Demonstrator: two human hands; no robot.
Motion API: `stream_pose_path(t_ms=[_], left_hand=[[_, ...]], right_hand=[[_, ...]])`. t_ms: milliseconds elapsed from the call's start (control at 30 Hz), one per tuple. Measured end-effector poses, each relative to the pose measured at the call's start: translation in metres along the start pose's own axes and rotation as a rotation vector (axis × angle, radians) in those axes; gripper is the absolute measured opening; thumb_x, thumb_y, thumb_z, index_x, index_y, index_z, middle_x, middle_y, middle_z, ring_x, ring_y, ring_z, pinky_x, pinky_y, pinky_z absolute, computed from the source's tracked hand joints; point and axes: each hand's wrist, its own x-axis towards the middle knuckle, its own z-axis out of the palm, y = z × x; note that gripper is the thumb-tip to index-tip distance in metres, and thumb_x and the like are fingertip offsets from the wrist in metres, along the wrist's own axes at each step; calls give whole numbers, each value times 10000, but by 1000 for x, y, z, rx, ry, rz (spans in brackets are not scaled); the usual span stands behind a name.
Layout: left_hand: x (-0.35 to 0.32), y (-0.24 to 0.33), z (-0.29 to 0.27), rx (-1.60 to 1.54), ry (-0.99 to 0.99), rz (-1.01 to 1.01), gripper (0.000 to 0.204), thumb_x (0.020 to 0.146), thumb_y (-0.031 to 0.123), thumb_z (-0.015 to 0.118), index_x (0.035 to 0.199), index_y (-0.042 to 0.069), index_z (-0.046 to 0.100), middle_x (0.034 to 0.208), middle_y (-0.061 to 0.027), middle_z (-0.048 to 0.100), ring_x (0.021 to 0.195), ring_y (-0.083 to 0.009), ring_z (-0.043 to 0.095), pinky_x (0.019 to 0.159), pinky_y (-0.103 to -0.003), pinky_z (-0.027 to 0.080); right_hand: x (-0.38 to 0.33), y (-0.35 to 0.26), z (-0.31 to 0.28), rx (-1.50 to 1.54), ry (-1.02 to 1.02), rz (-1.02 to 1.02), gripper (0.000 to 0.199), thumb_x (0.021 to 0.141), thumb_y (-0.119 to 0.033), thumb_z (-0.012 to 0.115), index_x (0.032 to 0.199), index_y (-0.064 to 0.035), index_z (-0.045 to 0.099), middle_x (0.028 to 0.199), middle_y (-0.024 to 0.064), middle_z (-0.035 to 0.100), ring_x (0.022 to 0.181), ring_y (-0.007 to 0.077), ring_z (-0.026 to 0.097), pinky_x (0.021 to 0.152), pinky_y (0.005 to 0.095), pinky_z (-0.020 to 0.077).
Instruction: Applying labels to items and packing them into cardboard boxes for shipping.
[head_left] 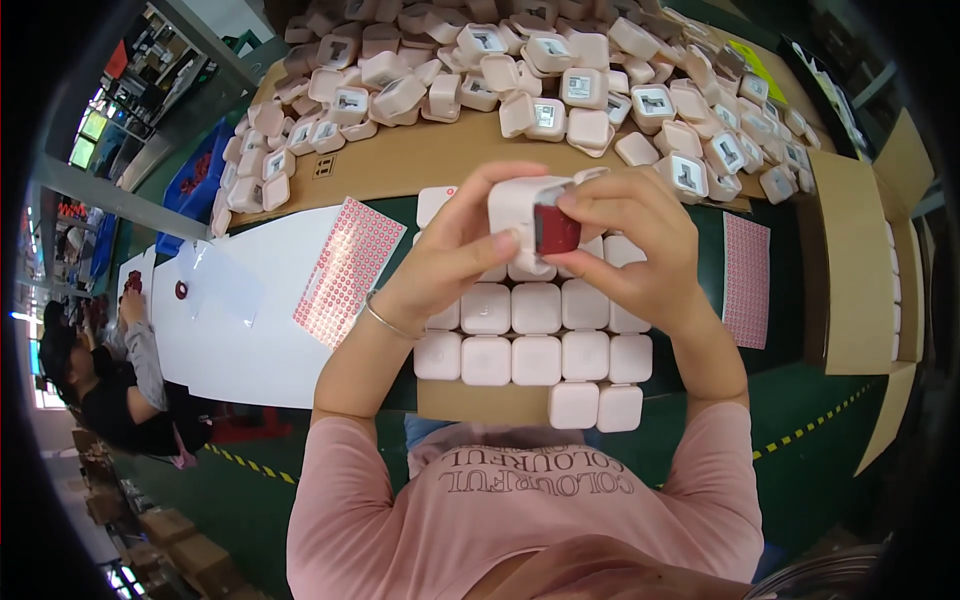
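Observation:
My left hand grips a small pale pink box with rounded corners, raised above the table. A dark red block-like piece shows at the box's right side; whether it sits inside or beside the box is hard to tell. My right hand pinches that red piece between thumb and fingers. Beneath both hands, rows of closed pale pink boxes stand side by side, with two more boxes in front of the nearest row. My hands hide part of the far rows.
A large heap of similar boxes covers the cardboard at the back. Sheets of red round stickers lie left and right of the rows. An open carton stands right. Left are a blue bin and another person.

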Motion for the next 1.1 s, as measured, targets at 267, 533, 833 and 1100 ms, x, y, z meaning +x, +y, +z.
stream_pose_path(t_ms=[267,533,833,1100], left_hand=[[-11,13,11,154,46,-10,656,789,195,779,1344,56,458,1292,-88,513,1205,-197,515,1030,-343,403],[-29,35,28,240,28,252,663,753,105,812,1327,24,491,1259,-86,573,1185,-201,551,1041,-338,397],[-64,9,20,879,150,241,643,712,146,855,1203,-4,467,1173,-119,587,1141,-237,578,971,-356,462],[-114,-10,45,1084,47,-58,1320,398,625,908,1362,-14,271,760,-84,576,691,-253,624,645,-351,485]], right_hand=[[-9,-3,1,-143,-41,-21,598,528,-253,910,1050,-86,670,1096,87,614,1004,255,586,895,382,444],[-18,-21,2,781,93,604,1105,721,-736,668,1394,79,345,1326,174,519,1214,226,524,1028,354,410],[-48,-57,11,327,-149,343,1135,546,-503,904,1399,41,389,1312,181,545,1204,282,547,1026,390,413],[-83,-108,29,-256,-340,61,866,658,-592,756,1243,15,561,1099,145,661,952,253,658,949,429,449]])
